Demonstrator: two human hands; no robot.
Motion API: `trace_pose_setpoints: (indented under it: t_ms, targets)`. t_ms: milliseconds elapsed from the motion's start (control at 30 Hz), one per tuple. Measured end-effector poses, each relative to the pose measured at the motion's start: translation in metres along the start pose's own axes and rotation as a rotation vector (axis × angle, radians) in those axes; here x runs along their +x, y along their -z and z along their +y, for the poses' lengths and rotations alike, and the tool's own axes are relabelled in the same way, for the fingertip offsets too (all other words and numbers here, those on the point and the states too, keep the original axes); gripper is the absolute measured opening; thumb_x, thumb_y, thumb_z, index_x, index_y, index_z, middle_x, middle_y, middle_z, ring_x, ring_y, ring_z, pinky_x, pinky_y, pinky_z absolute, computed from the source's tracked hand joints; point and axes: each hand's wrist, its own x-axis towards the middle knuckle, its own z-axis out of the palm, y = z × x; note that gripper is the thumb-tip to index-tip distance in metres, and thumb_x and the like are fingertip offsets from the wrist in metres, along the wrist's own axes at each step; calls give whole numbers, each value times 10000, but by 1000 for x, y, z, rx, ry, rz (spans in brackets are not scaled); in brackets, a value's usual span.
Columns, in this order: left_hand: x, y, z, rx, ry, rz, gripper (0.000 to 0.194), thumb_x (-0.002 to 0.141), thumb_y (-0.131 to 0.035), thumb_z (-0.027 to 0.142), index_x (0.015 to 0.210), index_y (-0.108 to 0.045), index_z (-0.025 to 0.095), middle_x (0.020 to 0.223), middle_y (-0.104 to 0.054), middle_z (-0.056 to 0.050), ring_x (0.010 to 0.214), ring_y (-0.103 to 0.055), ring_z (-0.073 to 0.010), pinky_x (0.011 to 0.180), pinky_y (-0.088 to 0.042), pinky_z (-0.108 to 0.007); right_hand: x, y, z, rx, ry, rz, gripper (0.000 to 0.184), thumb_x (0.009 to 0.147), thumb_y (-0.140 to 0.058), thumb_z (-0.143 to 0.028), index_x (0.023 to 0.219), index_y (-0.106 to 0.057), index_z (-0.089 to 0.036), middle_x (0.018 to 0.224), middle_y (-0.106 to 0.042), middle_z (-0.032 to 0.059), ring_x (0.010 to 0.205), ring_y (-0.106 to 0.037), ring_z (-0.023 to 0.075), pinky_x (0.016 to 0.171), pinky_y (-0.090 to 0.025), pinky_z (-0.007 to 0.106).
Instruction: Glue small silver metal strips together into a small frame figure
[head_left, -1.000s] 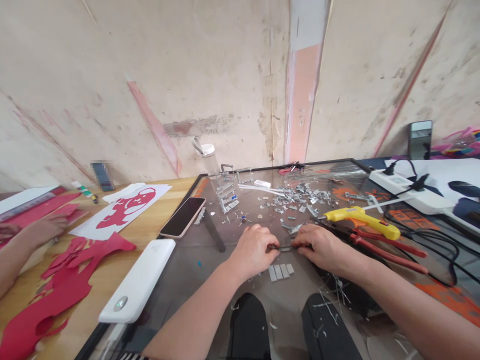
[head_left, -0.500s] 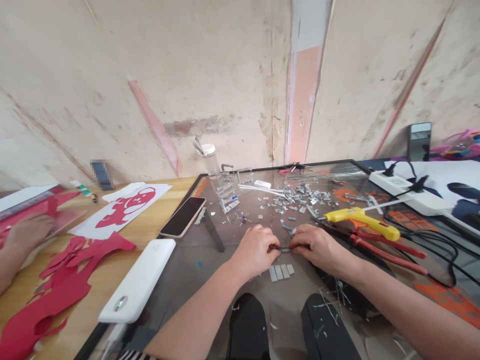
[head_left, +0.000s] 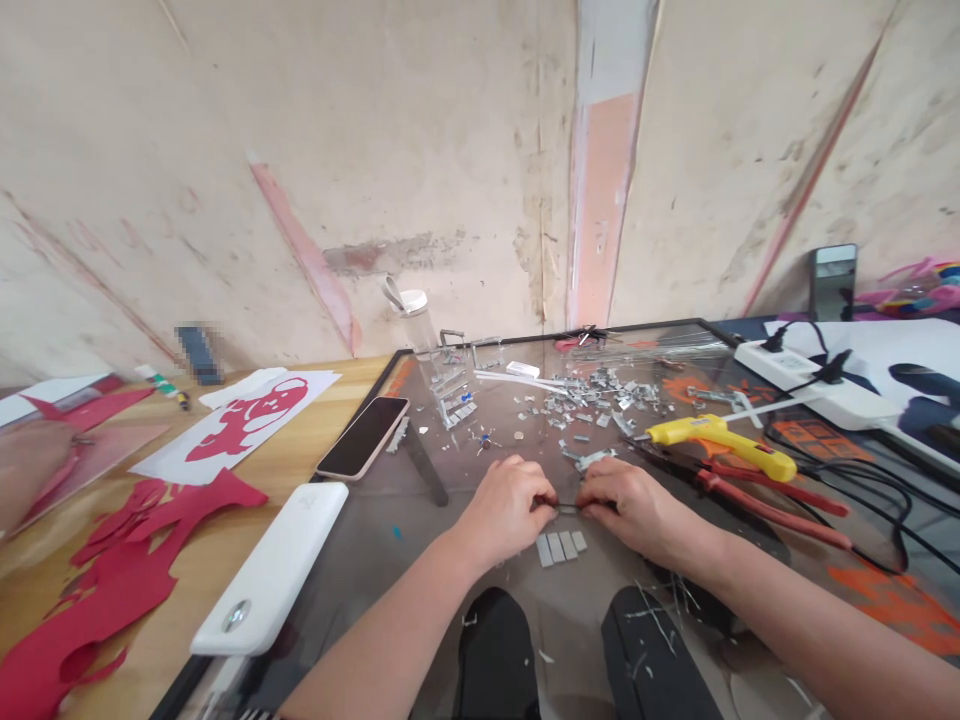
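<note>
Thin strip is between two hands at the dark table. Left hand pinches one end, fingers closed; right hand pinches the other. I see gray pieces close by, then red-handled pliers.

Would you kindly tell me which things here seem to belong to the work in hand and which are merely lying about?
Probably in the job:
thin piece held between left hand and right hand
row of four grey pieces
scattered metal bits
red-handled pliers

Probably just lying about:
flat-lying phone
white power bank
white-lidded bottle
</note>
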Motion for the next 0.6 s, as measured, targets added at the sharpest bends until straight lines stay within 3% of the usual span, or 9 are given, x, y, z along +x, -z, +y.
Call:
trace_pose_setpoints:
  t_ms: [333, 600]
  targets:
    - [-2, 5, 4, 24, 47, -22, 67, 774, -621, 202, 788, -683, 221, 803, -663, 10, 833, -552, -180, 739, -359, -320, -3, 20, 6, 120, -206, -83, 181, 729, -605, -113, 850, -727, -171, 749, -669, 26, 674, -598, 147, 650, -445, 251]
    - [-3, 2, 3, 27, 34, -6, 67, 768, -621, 195, 778, -681, 222, 781, -655, 12, 821, -550, -175, 746, -362, -318, -2, 12, 12, 19, -155, -54, 123, 700, -632, -117, 756, -717, -185, 723, -658, 26, 726, -590, 169, 692, -435, 271]
